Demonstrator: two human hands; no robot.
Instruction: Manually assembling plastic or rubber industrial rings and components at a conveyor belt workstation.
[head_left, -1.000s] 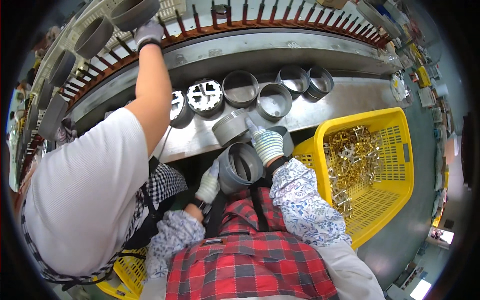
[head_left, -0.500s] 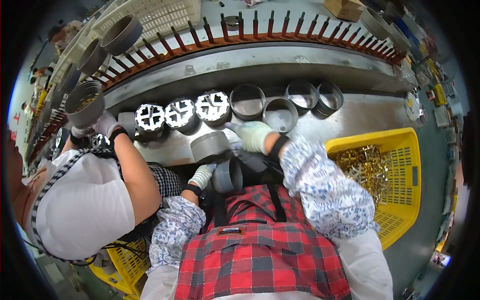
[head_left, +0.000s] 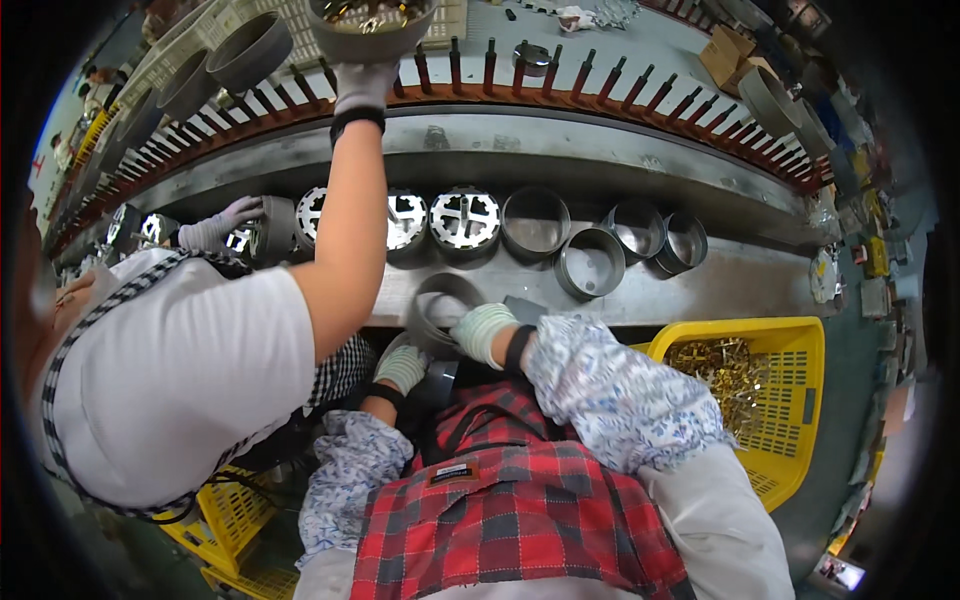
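A small brown-edged label (head_left: pixel 455 474) bearing small print sits on the red-and-black checked apron (head_left: pixel 510 535). Red marks (head_left: pixel 38 165) at the far left edge are too blurred to read.

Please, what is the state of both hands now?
Left hand: whether it holds anything cannot be told.
Right hand: holding a grey ring by its rim.

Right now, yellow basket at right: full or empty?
Neither: the yellow basket is partly filled. Gold-coloured metal pieces lie inside, and bare slotted wall shows beside them.
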